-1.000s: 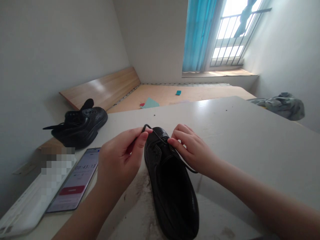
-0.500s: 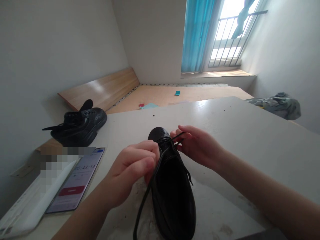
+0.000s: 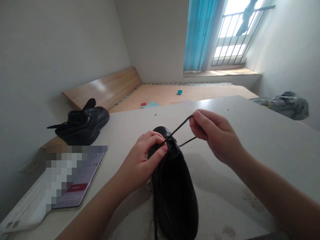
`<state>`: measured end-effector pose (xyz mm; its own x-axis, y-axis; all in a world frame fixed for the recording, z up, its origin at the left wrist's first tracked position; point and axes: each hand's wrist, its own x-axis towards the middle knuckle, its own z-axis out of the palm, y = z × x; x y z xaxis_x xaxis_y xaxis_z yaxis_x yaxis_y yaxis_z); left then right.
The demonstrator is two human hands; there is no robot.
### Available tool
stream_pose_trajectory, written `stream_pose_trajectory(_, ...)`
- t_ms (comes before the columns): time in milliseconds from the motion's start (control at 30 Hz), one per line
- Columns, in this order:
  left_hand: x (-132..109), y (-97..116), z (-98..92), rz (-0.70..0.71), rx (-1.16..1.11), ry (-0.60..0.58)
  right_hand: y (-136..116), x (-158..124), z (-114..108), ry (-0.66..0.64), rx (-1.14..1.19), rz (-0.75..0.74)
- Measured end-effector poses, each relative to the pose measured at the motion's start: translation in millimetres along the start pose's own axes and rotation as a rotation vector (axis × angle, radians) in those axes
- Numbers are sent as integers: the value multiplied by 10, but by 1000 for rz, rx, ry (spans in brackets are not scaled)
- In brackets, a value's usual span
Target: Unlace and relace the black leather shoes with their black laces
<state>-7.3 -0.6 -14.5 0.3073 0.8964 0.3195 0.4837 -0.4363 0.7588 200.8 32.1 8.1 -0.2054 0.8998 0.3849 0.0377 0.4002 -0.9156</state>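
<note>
A black leather shoe (image 3: 192, 200) stands on the white table with its toe pointing away from me. My right hand (image 3: 212, 133) is raised to the right of the toe, its fingers closed on a black shoelace (image 3: 180, 126) that runs taut down to the front of the shoe. A second stretch of lace goes from the eyelets up under the same hand. On the shoe's left side rests my left hand (image 3: 147, 155), with thumb and fingers pinching lace close to the eyelets. One loose lace length hangs down along the shoe's left side.
Another black shoe (image 3: 82, 128) lies at the table's far left. Nearer me are a phone (image 3: 77, 195) and a white object (image 3: 27, 210), partly blurred out. Beyond the table is a wooden surface (image 3: 210, 90); crumpled cloth (image 3: 287, 105) lies at right.
My right hand has moved up and to the right, away from the shoe, drawing the lace out. My left hand has shifted slightly forward onto the lacing near the toe.
</note>
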Motion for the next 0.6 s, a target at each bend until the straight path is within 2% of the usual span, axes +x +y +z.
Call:
stream_pose_trajectory(67, 1, 16, -3, -1, -11, 13, 15, -1, -30, 82, -471, -222)
stream_pose_trajectory(100, 2, 19, -1, -4, -22, 19, 21, -1, -39, 79, -629, -289)
stream_pose_trajectory(167, 6, 12, 10, -34, -73, 40, 34, 4, -46, 10, -715, -293)
stream_pose_trajectory(233, 13, -7, 22, -96, -188, 92, 47, 12, -46, -127, -525, -181)
stream_pose_trajectory(333, 34, -28, 13, -146, -500, 232, 54, 7, -62, -426, 31, 8)
stream_pose_trajectory(433, 58, -18, -61, -155, -903, 345, 30, -15, -97, -657, 413, 59)
stream_pose_trajectory(500, 57, 3, -144, -182, -1121, 352, 10, -24, -103, -698, 503, 46)
stream_pose_trajectory(533, 49, 15, -189, -202, -1184, 324, 7, -22, -95, -671, 502, 60)
stream_pose_trajectory(600, 20, 43, -267, -231, -1188, 220, 29, -11, -53, -517, 322, 104)
